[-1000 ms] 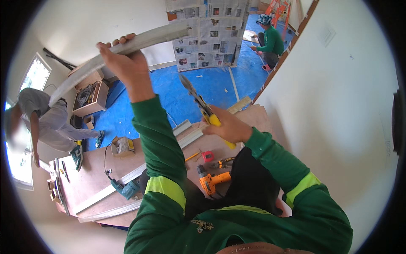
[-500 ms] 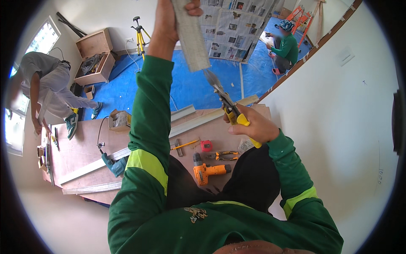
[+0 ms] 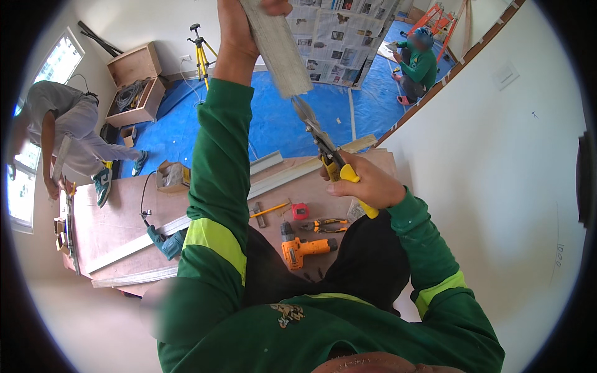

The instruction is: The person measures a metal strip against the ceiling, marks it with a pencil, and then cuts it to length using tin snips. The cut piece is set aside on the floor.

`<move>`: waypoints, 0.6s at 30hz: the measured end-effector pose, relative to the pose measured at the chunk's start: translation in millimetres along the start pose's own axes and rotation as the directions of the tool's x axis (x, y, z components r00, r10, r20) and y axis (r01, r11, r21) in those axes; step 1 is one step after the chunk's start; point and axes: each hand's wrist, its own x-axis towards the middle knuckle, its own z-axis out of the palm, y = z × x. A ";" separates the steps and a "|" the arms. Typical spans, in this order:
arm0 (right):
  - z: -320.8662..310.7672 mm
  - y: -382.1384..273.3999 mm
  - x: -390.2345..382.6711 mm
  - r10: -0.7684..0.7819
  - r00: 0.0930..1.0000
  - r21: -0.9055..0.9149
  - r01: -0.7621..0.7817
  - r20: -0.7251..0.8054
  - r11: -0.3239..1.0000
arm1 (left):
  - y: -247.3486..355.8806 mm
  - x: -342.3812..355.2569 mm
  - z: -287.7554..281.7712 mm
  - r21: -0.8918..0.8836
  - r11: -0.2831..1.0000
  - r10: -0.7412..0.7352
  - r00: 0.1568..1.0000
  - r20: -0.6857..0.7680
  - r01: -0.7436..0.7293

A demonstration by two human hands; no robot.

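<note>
White wall (image 3: 485, 174) fills the right side of the frame. Blue plastic sheeting (image 3: 168, 140) covers the floor across the upper middle, and a plywood board (image 3: 118, 217) spreads from the lower left to the centre. At the top centre rises a panel covered in newspaper (image 3: 339, 46). One co-worker (image 3: 59, 115) in grey bends over at the upper left; another (image 3: 420, 68), in a green top, squats at the upper right near an orange ladder (image 3: 438, 25).

Pale metal channels (image 3: 289, 178) lie slantwise over the plywood. An open wooden chest (image 3: 140, 110) stands at the upper left, with a yellow-and-black tripod (image 3: 202, 59) to its right.

At the top centre, the left hand (image 3: 239, 28) is wrapped around a dull grey metal strip (image 3: 280, 53), whose cut end points down the frame. Near the centre, the right hand (image 3: 370, 182) is clamped around the yellow handles of metal snips (image 3: 323, 140). Their tip is right at the strip's lower end; I cannot tell whether they touch.

Below centre lies an orange cordless drill (image 3: 308, 248); a teal power tool (image 3: 166, 242) rests at centre left. Above the drill are orange-and-black pliers (image 3: 329, 225), a red tape measure (image 3: 300, 211) and a yellow pencil (image 3: 273, 208).
</note>
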 end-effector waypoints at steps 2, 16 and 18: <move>1.9 -1.0 2.8 -0.054 0.998 -0.042 0.053 -0.016 0.998 | -8.3 1.0 1.4 0.016 1.000 -0.014 1.000 -0.004 0.014; 7.4 4.2 6.9 -0.115 0.989 -0.026 0.113 -0.094 0.993 | -32.1 -1.5 2.7 -0.025 0.993 -0.111 0.992 0.064 0.113; 7.7 5.4 6.3 -0.104 0.989 0.002 0.105 -0.107 0.994 | -35.1 -2.5 4.7 -0.039 0.993 -0.111 0.993 0.048 0.113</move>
